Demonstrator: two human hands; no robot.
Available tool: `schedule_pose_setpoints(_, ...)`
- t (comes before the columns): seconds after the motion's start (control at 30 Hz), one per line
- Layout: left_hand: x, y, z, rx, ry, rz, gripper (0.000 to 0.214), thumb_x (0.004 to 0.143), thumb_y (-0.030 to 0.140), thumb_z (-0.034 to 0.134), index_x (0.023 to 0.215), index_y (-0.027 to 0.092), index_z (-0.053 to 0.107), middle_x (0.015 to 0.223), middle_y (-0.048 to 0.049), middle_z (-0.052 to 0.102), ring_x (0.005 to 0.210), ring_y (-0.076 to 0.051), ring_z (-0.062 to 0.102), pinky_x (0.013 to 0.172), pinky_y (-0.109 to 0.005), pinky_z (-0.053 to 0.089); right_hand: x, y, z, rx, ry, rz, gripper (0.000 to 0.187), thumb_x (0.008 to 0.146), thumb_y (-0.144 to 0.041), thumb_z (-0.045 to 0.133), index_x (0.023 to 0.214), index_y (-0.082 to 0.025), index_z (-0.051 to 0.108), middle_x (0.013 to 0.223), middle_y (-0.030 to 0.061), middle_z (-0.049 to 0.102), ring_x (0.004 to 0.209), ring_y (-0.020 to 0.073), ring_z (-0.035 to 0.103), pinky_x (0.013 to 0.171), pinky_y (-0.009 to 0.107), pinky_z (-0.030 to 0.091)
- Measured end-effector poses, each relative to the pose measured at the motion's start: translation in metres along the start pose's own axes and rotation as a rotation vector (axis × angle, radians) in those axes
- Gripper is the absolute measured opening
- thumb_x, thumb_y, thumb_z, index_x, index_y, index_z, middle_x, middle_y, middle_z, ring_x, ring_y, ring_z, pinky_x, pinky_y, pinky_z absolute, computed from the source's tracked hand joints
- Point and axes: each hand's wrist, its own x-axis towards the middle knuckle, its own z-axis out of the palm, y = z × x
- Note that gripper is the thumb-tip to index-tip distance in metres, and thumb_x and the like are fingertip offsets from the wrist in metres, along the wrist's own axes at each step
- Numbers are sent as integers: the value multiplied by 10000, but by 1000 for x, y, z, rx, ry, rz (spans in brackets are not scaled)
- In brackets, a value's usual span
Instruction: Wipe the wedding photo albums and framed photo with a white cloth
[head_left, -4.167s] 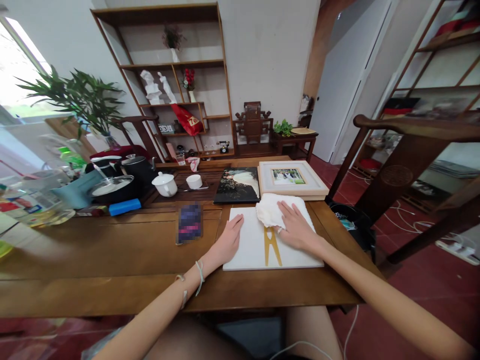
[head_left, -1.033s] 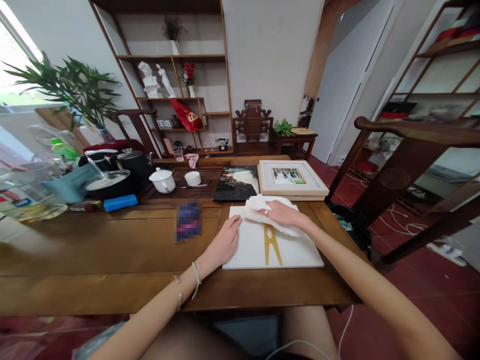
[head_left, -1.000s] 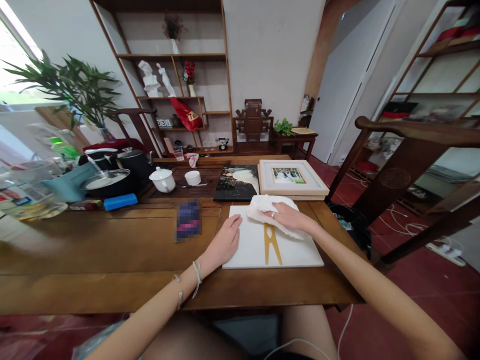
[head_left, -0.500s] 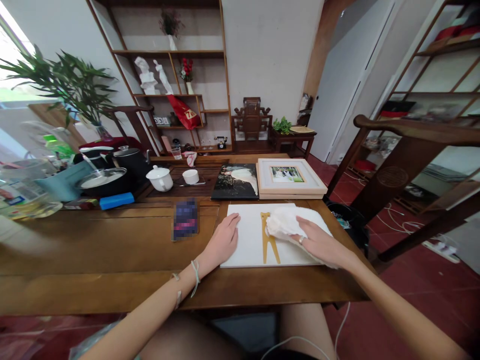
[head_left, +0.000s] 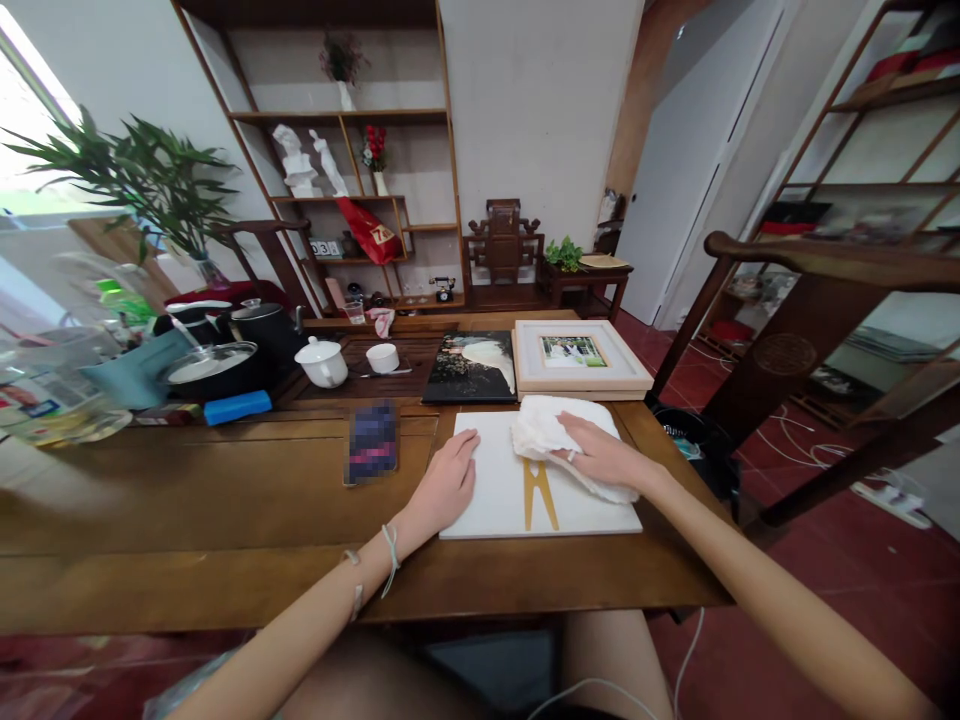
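Observation:
A flat white board (head_left: 487,510) lies near the table's front edge, with a yellow forked stand piece (head_left: 531,500) on its face. My left hand (head_left: 452,482) rests flat on the board's left side, its fingers stretched out. Over the board's upper right part, my right hand (head_left: 600,455) grips a white cloth (head_left: 544,420) and presses it down. The cloth hides the top of the forked piece and the board's upper right corner.
Behind the board lie a dark photo panel (head_left: 469,365) and a pale wooden picture frame (head_left: 634,370). A dark blurred item (head_left: 371,443) sits left of my hand. White teapot (head_left: 321,362), cup (head_left: 382,357) and blue block (head_left: 238,406) stand further left. A chair (head_left: 787,350) is at the right.
My right hand has slid the white cloth leftward and away from me over the board, now covering the forked piece's top and uncovering the lower right corner. The left hand stays put.

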Motion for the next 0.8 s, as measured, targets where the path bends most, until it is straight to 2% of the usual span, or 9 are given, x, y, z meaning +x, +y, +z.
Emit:
schedule_pose_setpoints(0.1,0,0,0,-7,9,1,415,917,155,368,1297,72,513,1386,-190,495,1311,-268,455,1121,-470,366,6,5,6,-45,-28,-84,496,906,-366,448,1348,-148,502,1527,127,317,1431,277,194,1165,523,70)
schedule_pose_setpoints(0.2,0,0,-1,-5,10,13,415,921,157,359,1299,81,511,1384,-187,498,1306,-270,459,1116,-483,369,1,11,10,-107,-21,-4,617,849,-423,546,1403,-171,442,1566,146,185,1444,344,37,1083,660,-100)
schedule_pose_setpoints(0.27,0,1,-1,2,8,16,418,921,157,357,1302,78,508,1384,-190,496,1305,-272,459,1115,-484,370,-3,14,11,-100,-36,36,609,857,-372,518,1427,-187,410,1568,130,191,1446,330,23,1080,657,-114)
schedule_pose_setpoints(0.4,0,0,0,7,11,7,419,922,159,357,1302,71,508,1384,-192,493,1309,-272,456,1118,-475,369,-8,11,10,-42,-70,50,549,853,-258,440,1398,-188,456,1542,101,291,1451,277,65,1130,585,-80)
schedule_pose_setpoints(0.5,0,-1,2,13,17,16,418,925,165,352,1300,73,511,1385,-189,494,1311,-272,453,1121,-473,365,-19,-7,7,-35,-102,28,573,798,-213,440,1366,-162,494,1539,113,293,1450,287,70,1127,601,-69)
schedule_pose_setpoints(0.67,-1,-1,4,13,41,36,420,920,150,345,1303,97,509,1378,-178,505,1301,-264,463,1112,-480,375,-53,-45,7,-79,-141,-56,553,720,-178,462,1255,-108,586,1562,123,212,1449,309,17,1120,615,-79)
schedule_pose_setpoints(0.8,-1,-1,2,13,19,39,422,927,154,330,1305,77,502,1389,-191,491,1312,-267,452,1119,-478,368,-56,-48,7,-92,-132,-51,510,740,-176,458,1225,-126,607,1569,100,188,1451,292,10,1129,603,-61)
